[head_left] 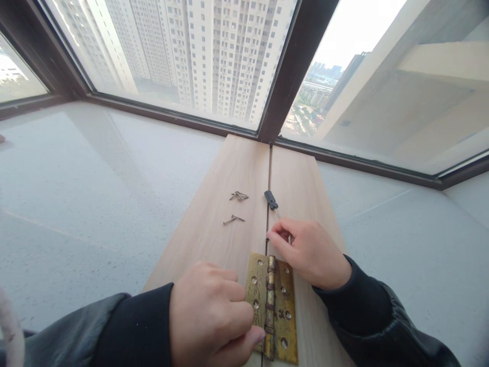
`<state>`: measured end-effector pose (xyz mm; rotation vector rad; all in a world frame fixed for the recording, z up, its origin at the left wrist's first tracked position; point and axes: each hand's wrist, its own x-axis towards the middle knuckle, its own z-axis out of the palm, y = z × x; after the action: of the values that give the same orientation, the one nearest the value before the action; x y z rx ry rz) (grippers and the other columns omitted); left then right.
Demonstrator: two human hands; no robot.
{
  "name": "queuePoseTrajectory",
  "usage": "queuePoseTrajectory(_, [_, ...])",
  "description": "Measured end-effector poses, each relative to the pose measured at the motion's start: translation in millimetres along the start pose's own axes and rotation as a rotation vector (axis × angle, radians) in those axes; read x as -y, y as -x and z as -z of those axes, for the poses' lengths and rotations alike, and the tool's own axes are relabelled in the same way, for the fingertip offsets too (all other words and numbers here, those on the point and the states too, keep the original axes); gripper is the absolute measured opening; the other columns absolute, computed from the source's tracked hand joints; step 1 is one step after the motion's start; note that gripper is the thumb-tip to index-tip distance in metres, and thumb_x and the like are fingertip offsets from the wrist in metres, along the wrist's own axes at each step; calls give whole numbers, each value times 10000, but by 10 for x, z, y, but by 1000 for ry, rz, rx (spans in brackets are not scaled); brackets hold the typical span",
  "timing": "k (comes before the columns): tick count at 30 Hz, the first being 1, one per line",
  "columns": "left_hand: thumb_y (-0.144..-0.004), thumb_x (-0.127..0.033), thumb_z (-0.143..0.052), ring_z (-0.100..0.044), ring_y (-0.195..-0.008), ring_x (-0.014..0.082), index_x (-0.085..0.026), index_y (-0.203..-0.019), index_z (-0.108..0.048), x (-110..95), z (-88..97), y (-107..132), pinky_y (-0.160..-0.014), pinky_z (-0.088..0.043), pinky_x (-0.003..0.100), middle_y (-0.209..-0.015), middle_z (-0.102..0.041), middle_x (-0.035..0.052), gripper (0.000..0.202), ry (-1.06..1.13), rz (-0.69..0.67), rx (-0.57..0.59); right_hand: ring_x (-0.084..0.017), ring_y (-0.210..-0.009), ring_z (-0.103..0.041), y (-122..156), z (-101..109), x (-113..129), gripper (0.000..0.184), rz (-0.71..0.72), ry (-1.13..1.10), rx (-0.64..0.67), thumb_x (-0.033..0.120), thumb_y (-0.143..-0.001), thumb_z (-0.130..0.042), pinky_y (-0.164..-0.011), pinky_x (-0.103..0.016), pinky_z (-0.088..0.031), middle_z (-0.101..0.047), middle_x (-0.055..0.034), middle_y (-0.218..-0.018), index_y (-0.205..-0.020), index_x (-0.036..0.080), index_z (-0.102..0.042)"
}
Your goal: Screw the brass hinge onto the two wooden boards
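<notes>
A worn brass hinge lies open across the seam between two pale wooden boards. My left hand is closed beside and partly over its left leaf, the thumb against the lower part of the hinge. My right hand hovers just above the hinge's top right corner, thumb and forefinger pinched together. A tiny dark tip shows at those fingertips, too small to name. Just beyond them lies a screwdriver with a dark handle, its shaft end hidden behind my right hand.
Several loose screws sit in a small pile on the left board, with a few more screws nearer me. The boards rest on a pale speckled sill. Dark window frames with glass close off the far side.
</notes>
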<state>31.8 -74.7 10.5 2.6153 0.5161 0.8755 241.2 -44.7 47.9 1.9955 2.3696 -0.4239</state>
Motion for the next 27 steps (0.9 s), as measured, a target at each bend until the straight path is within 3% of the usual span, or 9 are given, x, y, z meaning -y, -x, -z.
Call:
queuePoseTrajectory(17, [-783, -215, -541, -276, -459, 130, -186, -564, -356, 2, -5, 0, -427, -147, 321, -506, -423, -43, 288, 15, 6, 1, -150, -770, -606, -18, -14, -68, 182, 86, -93, 18, 307, -970, -573, -730, -327, -535, -606, -18, -878, -955, 129, -604])
queuePoseTrajectory(23, [-777, -223, -540, -278, -459, 131, -187, -563, -351, 2, -9, 4, -426, -147, 326, -506, -427, -44, 288, 20, 18, 5, -113, -633, -576, 33, 27, -77, 202, 46, -246, 102, 311, -986, -548, -607, -254, -520, -577, 15, -763, -931, 123, -598])
queuePoseTrajectory(27, [-782, -228, -538, -275, -460, 132, -187, -566, -353, 2, -11, 8, -427, -148, 327, -507, -427, -44, 287, 18, 21, 9, -122, -663, -590, 7, 5, -81, 216, -33, -286, 124, 325, -984, -551, -623, -265, -529, -590, 4, -796, -938, 120, -601])
